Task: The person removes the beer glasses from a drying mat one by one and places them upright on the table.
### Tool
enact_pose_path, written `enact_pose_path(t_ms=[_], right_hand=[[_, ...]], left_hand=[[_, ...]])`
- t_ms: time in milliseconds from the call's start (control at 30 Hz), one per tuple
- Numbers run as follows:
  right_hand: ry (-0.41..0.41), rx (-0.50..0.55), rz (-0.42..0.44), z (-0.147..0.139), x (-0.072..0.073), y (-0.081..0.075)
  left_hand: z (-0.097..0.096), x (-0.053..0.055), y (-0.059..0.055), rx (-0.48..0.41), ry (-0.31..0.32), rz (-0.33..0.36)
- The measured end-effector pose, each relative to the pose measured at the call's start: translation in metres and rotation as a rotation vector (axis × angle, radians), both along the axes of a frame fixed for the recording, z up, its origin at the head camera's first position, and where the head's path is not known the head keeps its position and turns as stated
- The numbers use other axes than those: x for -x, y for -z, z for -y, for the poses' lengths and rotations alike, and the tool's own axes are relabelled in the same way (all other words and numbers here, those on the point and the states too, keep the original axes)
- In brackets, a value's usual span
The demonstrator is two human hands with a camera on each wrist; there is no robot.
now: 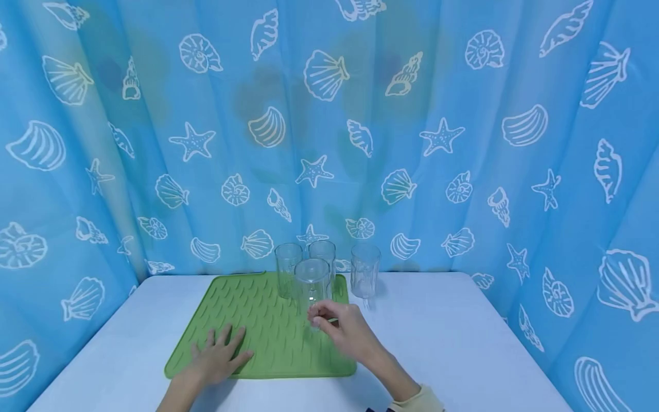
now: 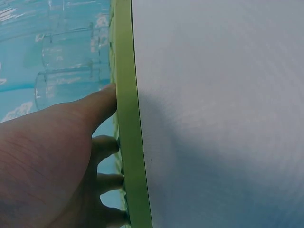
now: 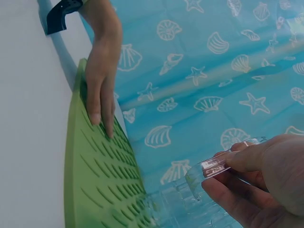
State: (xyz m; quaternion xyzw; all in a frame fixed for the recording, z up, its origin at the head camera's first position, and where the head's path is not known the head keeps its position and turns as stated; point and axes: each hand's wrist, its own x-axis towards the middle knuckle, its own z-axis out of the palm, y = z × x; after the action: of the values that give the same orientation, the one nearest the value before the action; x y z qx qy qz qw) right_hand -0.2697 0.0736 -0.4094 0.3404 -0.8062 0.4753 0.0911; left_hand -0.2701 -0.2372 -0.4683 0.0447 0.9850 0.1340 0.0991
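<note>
Right hand [image 1: 344,327] pinches handle [image 3: 214,166] of front glass mug [image 1: 312,271], over green mat [image 1: 257,326]. Left hand [image 1: 216,356] lies on mat, fingers spread. Best to pinch snug, hold mug straight, move slow, so it won't bump two mugs [image 1: 286,264] just behind. Left hand should press so mat won't slip. Fourth mug [image 1: 365,264] stands on white table [image 1: 437,332], right of mat. Fingers hide mug's bottom; can't tell if it touches mat. Left fingertips partly hidden by mat edge in left wrist view.

In the head view, your right hand [image 1: 344,327] partly hides the front mug [image 1: 312,280], and the bottom edge crops the bench [image 1: 443,337]; the left wrist view cuts off your left hand [image 2: 52,156].
</note>
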Motion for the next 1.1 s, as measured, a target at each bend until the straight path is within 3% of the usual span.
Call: enact_pose_path(t_ms=[433, 800, 1100], right_hand=[[0.052, -0.02, -0.081, -0.028, 0.01, -0.013], [0.067, -0.007, -0.01, -0.04, 0.008, -0.008], [0.068, -0.025, -0.018, -0.044, 0.014, -0.011]], left_hand=[[-0.003, -0.001, -0.008, 0.042, 0.008, -0.006], [-0.003, -0.007, -0.004, 0.058, 0.014, 0.005], [-0.004, -0.003, -0.004, 0.061, 0.0, -0.016]])
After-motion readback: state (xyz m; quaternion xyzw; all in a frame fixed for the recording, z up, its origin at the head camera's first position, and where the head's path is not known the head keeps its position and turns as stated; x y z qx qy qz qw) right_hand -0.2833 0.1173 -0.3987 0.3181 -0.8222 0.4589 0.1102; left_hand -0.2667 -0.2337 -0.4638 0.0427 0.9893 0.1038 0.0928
